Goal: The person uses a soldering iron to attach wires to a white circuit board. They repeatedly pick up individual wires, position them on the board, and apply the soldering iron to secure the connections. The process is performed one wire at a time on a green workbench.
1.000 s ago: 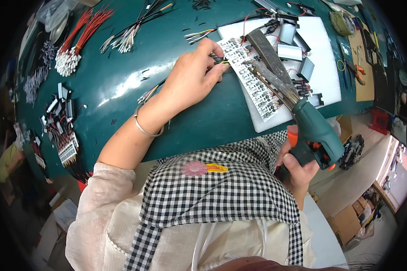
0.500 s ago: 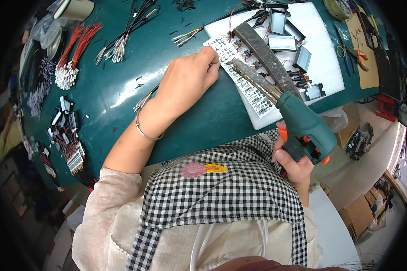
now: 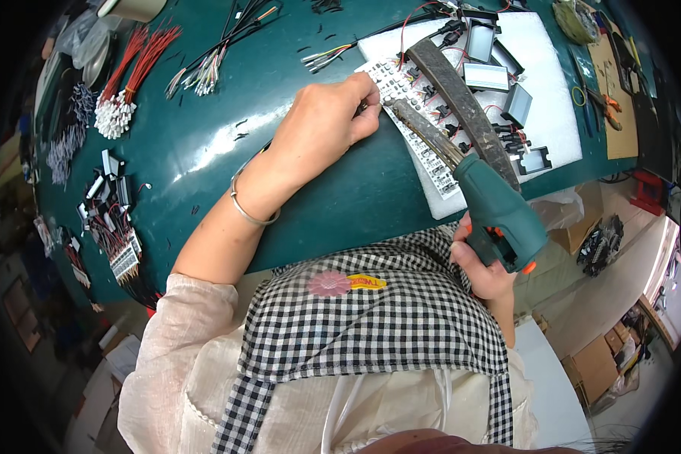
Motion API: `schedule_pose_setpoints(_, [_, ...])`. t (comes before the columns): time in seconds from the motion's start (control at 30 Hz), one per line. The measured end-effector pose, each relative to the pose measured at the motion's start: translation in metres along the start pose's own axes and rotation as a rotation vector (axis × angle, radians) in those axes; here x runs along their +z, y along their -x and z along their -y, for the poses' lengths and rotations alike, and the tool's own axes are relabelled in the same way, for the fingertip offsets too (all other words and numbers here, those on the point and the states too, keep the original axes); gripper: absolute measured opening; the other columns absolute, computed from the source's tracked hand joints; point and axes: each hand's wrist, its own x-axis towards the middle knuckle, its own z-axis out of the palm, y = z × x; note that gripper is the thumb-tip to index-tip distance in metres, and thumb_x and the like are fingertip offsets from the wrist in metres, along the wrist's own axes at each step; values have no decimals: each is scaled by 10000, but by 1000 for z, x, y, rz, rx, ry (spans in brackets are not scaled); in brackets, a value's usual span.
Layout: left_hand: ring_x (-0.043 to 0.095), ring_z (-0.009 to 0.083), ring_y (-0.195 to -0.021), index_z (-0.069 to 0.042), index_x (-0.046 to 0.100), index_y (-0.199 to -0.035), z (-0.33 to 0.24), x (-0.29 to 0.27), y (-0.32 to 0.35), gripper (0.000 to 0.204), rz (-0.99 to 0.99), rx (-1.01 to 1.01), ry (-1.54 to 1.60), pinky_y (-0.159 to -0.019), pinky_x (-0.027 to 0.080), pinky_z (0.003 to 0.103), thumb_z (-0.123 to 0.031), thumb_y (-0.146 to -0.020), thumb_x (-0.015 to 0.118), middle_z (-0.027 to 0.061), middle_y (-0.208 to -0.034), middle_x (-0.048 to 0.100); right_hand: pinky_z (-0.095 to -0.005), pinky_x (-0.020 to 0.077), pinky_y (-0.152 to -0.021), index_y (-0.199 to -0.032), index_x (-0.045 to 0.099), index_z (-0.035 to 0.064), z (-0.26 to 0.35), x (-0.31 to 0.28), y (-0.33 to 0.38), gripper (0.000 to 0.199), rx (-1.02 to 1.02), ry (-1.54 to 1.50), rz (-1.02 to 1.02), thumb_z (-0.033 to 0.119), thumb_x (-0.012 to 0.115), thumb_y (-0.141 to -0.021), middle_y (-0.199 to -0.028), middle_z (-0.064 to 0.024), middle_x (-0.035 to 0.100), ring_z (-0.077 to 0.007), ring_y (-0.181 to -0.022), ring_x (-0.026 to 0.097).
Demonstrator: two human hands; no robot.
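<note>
My left hand [image 3: 321,125] is closed in a pinch at the left edge of a white circuit-board panel [image 3: 433,175], with a bit of dark wire showing between the fingertips. A thin cable with coloured strands [image 3: 244,166] comes out from under that wrist. My right hand [image 3: 486,274] grips the handle of a green soldering gun [image 3: 499,200] with orange controls. Its long metal tip rests over or just above the panel, close to my left fingertips; contact cannot be made out. A dark metal bar [image 3: 465,113] lies across the panel and the wired parts.
White foam [image 3: 548,83] bears the panel and several small black-framed modules [image 3: 486,76]. Bundles of red wires with white ends [image 3: 116,113], stripped cables [image 3: 204,72] and wired modules [image 3: 117,219] lie left on the green table. Orange-handled pliers [image 3: 611,113] lie far right.
The soldering gun has shifted slightly left over the panel, its tip nearer my left fingertips. My left hand keeps its pinch at the panel's edge. The whole view has moved a little.
</note>
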Motion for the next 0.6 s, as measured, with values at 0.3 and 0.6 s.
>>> schedule_pose_setpoints(0.3, [583, 219, -545, -37, 585, -847, -2, -1, 0, 95, -21, 19, 12, -540, 459, 309, -94, -786, 631, 101, -658, 612, -251, 490, -602, -877, 648, 22, -6, 3, 5, 164, 30, 75, -53, 27, 724, -732, -772, -37, 655, -118, -662, 612])
schedule_pose_setpoints(0.6, [567, 220, -517, -37, 586, -833, -1, 1, -1, 94, -51, 59, 24, -517, 450, 313, -83, -774, 641, 123, -627, 585, -237, 435, -427, -1196, 401, -140, -1, -6, -5, 592, -89, -269, -74, 118, 689, -748, -623, -103, 534, -149, -468, 512])
